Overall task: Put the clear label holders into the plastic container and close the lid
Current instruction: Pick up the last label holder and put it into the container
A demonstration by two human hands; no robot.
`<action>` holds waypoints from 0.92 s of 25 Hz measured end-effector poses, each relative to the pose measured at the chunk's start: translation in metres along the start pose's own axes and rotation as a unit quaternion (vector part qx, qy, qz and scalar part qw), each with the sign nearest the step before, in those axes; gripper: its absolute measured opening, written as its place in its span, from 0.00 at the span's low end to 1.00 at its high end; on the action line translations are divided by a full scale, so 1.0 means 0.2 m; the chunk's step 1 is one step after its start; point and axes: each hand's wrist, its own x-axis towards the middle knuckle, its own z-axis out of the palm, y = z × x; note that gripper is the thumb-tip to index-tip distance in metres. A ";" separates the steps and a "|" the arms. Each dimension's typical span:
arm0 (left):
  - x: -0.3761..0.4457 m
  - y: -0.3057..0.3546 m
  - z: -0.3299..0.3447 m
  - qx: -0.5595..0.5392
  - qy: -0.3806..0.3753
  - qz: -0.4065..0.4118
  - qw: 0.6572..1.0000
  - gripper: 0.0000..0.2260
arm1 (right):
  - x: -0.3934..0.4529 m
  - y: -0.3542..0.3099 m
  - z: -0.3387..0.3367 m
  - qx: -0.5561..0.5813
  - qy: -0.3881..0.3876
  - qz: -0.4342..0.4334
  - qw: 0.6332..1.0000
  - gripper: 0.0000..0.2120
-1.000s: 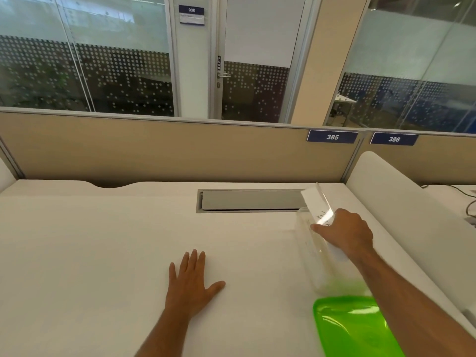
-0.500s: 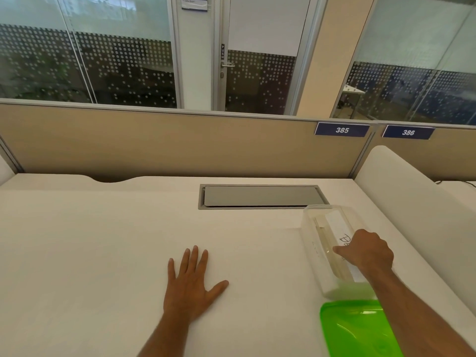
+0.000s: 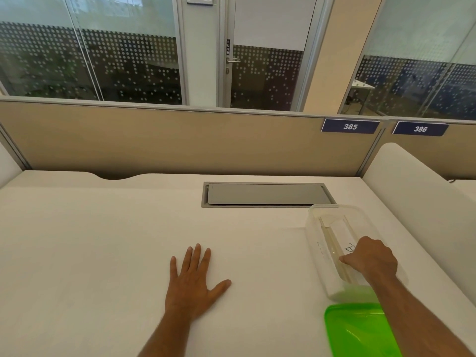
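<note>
Clear label holders (image 3: 334,234) lying flat inside plastic container (image 3: 313,228) at right of white desk (image 3: 103,240). Right hand (image 3: 371,258) curled down into container, fingertips on holders; actual grip unclear. Green lid (image 3: 358,331) off, just beside container's near end. Left hand (image 3: 192,284) flat on desk, fingers spread.

white desk (image 3: 103,240), beige partition (image 3: 167,143), dotted glass walls (image 3: 116,63), door (image 3: 262,52)

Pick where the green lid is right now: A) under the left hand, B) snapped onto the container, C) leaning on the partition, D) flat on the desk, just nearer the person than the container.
D: the green lid lies flat on the desk, nearer than the open plastic container.
</note>
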 end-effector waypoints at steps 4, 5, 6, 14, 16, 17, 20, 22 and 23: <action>0.00 0.00 0.00 0.000 0.002 -0.002 1.000 0.47 | 0.02 0.00 0.02 -0.008 -0.002 0.000 1.000 0.22; 0.00 0.00 0.00 0.002 0.002 -0.002 1.000 0.47 | 0.02 0.00 0.02 -0.011 -0.001 -0.001 1.000 0.23; 0.00 0.00 0.01 0.002 0.002 -0.002 1.000 0.47 | 0.02 0.01 0.02 -0.014 0.000 -0.001 1.000 0.23; 0.00 0.01 -0.01 0.001 0.005 -0.005 1.000 0.47 | 0.02 0.01 0.02 -0.031 0.002 -0.001 1.000 0.21; -0.01 0.01 -0.01 -0.005 0.003 -0.005 1.000 0.47 | 0.01 0.00 0.01 -0.034 0.009 -0.003 0.999 0.20; -0.01 0.01 -0.01 -0.005 0.002 -0.005 1.000 0.47 | 0.00 0.00 0.01 -0.032 0.020 -0.005 0.999 0.21; -0.01 0.01 -0.02 -0.007 -0.007 -0.006 1.000 0.48 | -0.02 -0.05 -0.01 -0.005 0.077 -0.027 0.997 0.25; -0.01 0.02 -0.02 -0.011 -0.013 -0.007 1.000 0.49 | -0.04 -0.09 -0.04 0.057 0.110 -0.069 0.990 0.30; -0.01 0.02 -0.03 -0.012 -0.016 -0.007 1.000 0.49 | -0.06 -0.12 -0.05 0.093 0.110 -0.102 0.984 0.33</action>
